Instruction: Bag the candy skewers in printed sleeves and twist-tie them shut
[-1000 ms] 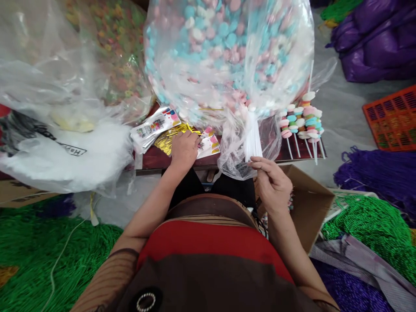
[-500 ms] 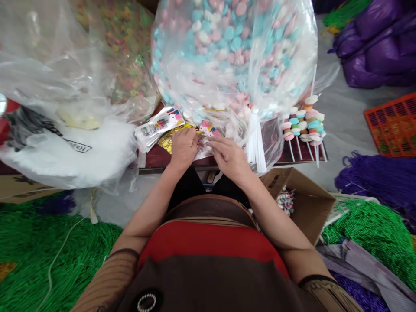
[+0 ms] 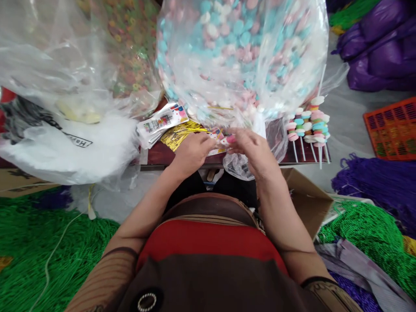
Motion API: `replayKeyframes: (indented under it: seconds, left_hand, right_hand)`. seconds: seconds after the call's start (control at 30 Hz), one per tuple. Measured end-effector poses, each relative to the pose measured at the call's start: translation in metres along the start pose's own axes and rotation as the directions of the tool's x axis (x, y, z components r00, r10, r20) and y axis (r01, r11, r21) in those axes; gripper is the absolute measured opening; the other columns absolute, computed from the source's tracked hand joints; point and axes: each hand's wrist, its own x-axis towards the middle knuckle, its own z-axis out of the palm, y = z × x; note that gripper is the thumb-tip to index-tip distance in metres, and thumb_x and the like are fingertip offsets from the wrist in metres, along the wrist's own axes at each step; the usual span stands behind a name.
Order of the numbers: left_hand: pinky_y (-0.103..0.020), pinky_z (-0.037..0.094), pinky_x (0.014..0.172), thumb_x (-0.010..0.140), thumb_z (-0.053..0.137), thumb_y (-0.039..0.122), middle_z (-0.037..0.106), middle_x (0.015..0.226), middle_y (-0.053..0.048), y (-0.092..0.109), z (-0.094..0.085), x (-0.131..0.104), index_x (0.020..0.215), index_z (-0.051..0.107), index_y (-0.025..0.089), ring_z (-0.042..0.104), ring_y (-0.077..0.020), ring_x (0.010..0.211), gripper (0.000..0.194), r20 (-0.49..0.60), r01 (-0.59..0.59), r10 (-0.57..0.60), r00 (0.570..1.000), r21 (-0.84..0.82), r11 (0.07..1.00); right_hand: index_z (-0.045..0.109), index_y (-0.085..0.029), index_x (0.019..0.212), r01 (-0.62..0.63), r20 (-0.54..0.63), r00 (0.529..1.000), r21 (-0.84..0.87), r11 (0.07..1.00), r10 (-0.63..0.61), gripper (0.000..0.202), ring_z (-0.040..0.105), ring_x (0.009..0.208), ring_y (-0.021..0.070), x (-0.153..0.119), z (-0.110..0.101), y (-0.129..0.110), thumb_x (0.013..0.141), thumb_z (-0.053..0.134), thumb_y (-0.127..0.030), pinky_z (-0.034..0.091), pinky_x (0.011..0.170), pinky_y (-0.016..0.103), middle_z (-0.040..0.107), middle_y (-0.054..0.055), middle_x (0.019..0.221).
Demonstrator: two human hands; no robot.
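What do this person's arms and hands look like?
The left hand and right hand are gloveless, the forearms bare. The left sleeve is tan-brown with dark stripes; the right sleeve has dark patterning. Both end in dark cuffs.

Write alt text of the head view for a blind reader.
A person's left hand and right hand are close together at a printed wrapper over a dark red table, their grip unclear. Gold strips and stacked printed packets lie beside the left hand; skewered sweets lie to the right. Behind is a large clear bag of pink, blue and white pieces.
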Motion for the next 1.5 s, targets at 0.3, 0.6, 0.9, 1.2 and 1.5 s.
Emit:
replayKeyframes:
  seconds: [0.3, 0.6, 0.9, 1.2, 1.5]
  left_hand:
    - [-0.025, 0.041, 0.063, 0.08, 0.074, 0.059, 0.062, 0.074, 0.002, 0.024, -0.013, 0.003, 0.098, 0.07, 0.019, 0.052, -0.0123, 0.065, 0.044, 0.33, 0.505, -0.388, 0.86, -0.657, 0.56]
    - [-0.025, 0.031, 0.057, 0.08, 0.068, 0.071, 0.044, 0.062, 0.005, 0.026, -0.016, 0.004, 0.069, 0.057, 0.02, 0.035, -0.0101, 0.058, 0.054, 0.319, 0.482, -0.396, 0.861, -0.758, 0.439]
    - [-0.028, 0.035, 0.063, 0.092, 0.051, 0.071, 0.048, 0.065, 0.001, 0.035, -0.028, 0.012, 0.064, 0.047, 0.021, 0.043, -0.0132, 0.064, 0.058, 0.243, 0.333, -0.231, 0.942, -0.613, 0.716]
    - [-0.027, 0.036, 0.053, 0.092, 0.038, 0.081, 0.047, 0.045, 0.004, 0.038, -0.015, 0.0, 0.064, 0.044, 0.022, 0.044, -0.0104, 0.044, 0.065, 0.32, 0.473, -0.348, 0.881, -0.611, 0.635]
    - [-0.023, 0.024, 0.044, 0.081, 0.067, 0.074, 0.043, 0.045, 0.01, 0.031, -0.007, -0.005, 0.088, 0.062, 0.021, 0.037, -0.008, 0.037, 0.053, 0.476, 0.584, -0.357, 0.803, -0.748, 0.316]
  right_hand:
    - [0.072, -0.025, 0.09, 0.175, -0.207, 0.965, 0.044, 0.984, -0.162, 0.038, 0.063, 0.07, 0.0132, -0.01, -0.002, 0.015, 0.077, 0.082, -0.059, 0.056, 0.069, 0.029, 0.07, -0.002, 0.081]
    - [0.074, -0.029, 0.113, 0.222, -0.163, 0.963, 0.018, 0.975, -0.216, 0.045, 0.068, 0.076, 0.0145, -0.02, -0.011, 0.023, 0.079, 0.08, -0.059, 0.06, 0.068, 0.029, 0.076, 0.0, 0.098]
    - [0.073, -0.031, 0.12, 0.19, -0.123, 0.974, 0.004, 0.982, -0.188, 0.052, 0.068, 0.078, 0.0162, -0.024, -0.012, 0.019, 0.077, 0.083, -0.057, 0.06, 0.07, 0.031, 0.075, 0.001, 0.098]
    - [0.073, -0.029, 0.106, 0.234, -0.306, 0.917, -0.106, 0.966, -0.256, 0.035, 0.071, 0.091, 0.0177, -0.025, 0.002, 0.028, 0.092, 0.065, -0.059, 0.059, 0.085, 0.033, 0.075, 0.002, 0.1]
    - [0.072, -0.027, 0.109, 0.144, -0.244, 0.961, 0.028, 0.989, -0.132, 0.037, 0.051, 0.053, 0.0091, -0.028, 0.001, 0.022, 0.085, 0.074, -0.055, 0.049, 0.053, 0.023, 0.064, -0.005, 0.073]
